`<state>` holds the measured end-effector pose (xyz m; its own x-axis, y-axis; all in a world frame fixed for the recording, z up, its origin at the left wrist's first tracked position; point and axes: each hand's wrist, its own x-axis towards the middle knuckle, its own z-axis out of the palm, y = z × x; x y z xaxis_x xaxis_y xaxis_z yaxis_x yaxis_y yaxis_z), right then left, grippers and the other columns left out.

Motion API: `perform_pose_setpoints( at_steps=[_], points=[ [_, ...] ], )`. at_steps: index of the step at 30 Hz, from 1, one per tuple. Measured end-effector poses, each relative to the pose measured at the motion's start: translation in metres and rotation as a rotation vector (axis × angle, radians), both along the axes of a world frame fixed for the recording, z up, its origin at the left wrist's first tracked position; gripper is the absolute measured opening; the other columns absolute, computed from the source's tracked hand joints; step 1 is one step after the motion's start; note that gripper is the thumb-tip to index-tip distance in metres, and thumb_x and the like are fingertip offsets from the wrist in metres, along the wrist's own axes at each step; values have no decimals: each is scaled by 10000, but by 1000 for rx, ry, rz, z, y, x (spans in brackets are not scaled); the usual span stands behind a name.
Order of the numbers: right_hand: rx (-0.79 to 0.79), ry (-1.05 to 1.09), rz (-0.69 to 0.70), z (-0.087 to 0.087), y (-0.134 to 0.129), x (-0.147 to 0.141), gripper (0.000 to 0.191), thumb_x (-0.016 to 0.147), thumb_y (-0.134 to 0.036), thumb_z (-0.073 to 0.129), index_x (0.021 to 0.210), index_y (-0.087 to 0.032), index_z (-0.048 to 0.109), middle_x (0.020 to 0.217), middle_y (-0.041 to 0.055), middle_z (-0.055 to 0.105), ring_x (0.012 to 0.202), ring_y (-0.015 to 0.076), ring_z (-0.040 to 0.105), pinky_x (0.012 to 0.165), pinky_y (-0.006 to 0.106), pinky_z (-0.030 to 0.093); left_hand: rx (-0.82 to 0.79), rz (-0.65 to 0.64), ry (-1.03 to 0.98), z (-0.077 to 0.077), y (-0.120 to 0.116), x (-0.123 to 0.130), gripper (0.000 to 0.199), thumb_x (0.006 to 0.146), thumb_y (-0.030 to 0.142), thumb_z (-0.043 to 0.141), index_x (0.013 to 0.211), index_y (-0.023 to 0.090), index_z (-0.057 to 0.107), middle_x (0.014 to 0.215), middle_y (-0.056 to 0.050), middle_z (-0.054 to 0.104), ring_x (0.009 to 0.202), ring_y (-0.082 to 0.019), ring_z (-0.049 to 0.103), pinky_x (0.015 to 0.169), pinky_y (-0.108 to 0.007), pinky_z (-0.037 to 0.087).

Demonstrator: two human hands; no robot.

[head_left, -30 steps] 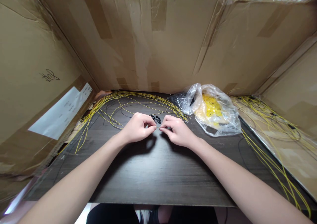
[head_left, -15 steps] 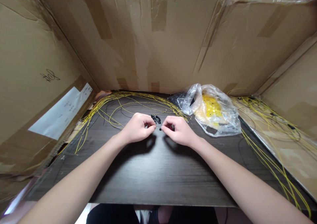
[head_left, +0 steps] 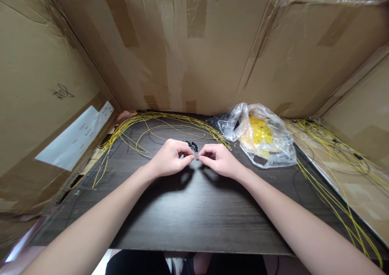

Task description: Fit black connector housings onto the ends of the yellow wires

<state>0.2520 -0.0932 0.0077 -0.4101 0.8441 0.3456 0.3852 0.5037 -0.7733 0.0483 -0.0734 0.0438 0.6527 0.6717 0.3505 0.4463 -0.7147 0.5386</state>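
Note:
Thumb and forefinger of my left hand (head_left: 172, 157) pinch a thin wire, whose short end (head_left: 196, 157) shows between the two hands. My right hand (head_left: 220, 160) is closed in a pinch on a tiny black piece (head_left: 197, 158), mostly hidden by the fingertips. The fingertips of both hands almost meet above the tabletop. Just behind them lies a small heap of black parts (head_left: 192, 146). Long yellow wires (head_left: 152, 117) curve across the back of the table, some loose loops running close behind my left hand.
A clear plastic bag (head_left: 287, 155) with yellow pieces (head_left: 259, 129) sits right of my right hand, beside a dark bag (head_left: 217, 122). More yellow wires (head_left: 343, 145) lie over the right side. Cardboard walls (head_left: 170, 52) enclose the dark wooden table (head_left: 194, 222) on three sides.
My left fingertips have moved slightly right, closing the gap to the right hand. The black piece at my right fingertips is now less visible.

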Motion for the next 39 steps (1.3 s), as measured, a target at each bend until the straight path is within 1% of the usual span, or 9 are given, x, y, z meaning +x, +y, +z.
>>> perform_pose_setpoints(
  at_steps=[5,11,14,18,24,29,33,36,39],
  points=[
    [30,-4,5,-1,-1,-1,113,819,-154,606,727,-148,671,699,10,629,626,107,532,587,224,404,2,2,-4,1,-2,2,135,778,127,611,681,151,702,650,0,667,573,-101,536,571,-226,379],
    [26,30,2,-2,-1,-1,93,812,-148,602,743,-147,665,704,12,623,624,109,535,582,225,415,-21,27,26,-1,-1,2,124,792,150,616,702,150,701,662,2,668,580,-98,537,581,-223,381],
    [65,18,-13,-2,0,-1,89,795,-128,606,732,-150,663,685,5,612,614,106,525,583,226,409,-63,45,43,-2,0,1,112,811,194,620,780,158,721,697,3,674,568,-93,519,553,-218,367],
    [104,26,-19,-1,0,-2,100,780,-107,605,710,-150,661,678,3,599,606,102,515,579,224,403,-88,41,35,-3,-1,3,154,841,243,613,894,172,739,739,-1,684,559,-90,510,533,-215,359],
    [95,36,-36,-1,-1,-1,91,743,-100,633,683,-156,671,658,-3,601,592,100,518,574,223,404,-67,32,8,-4,-3,5,144,845,213,610,831,171,747,719,-9,697,570,-98,547,556,-217,383],
    [73,50,-25,-1,0,-1,83,725,-111,652,658,-153,677,645,-3,610,573,93,514,559,218,398,-79,28,14,-5,-2,4,121,833,208,631,828,174,747,720,-5,700,577,-97,553,561,-217,388],
    [35,67,-11,1,0,-1,75,710,-115,658,651,-150,687,636,0,621,564,92,510,541,213,392,-100,28,13,-5,-2,3,104,822,208,643,817,172,741,700,2,686,565,-93,528,548,-214,378],
    [-22,81,-19,2,0,0,69,694,-112,655,655,-148,699,646,6,644,570,96,524,542,213,400,-110,28,17,-4,-2,3,106,824,217,643,815,168,737,689,2,679,554,-93,515,539,-215,374],
    [-123,124,-21,0,1,0,60,684,-121,656,677,-140,712,649,9,661,566,100,540,541,212,410,-95,30,26,-4,-2,3,112,830,224,640,812,169,735,691,-1,683,555,-95,524,544,-216,379]
  ],
)
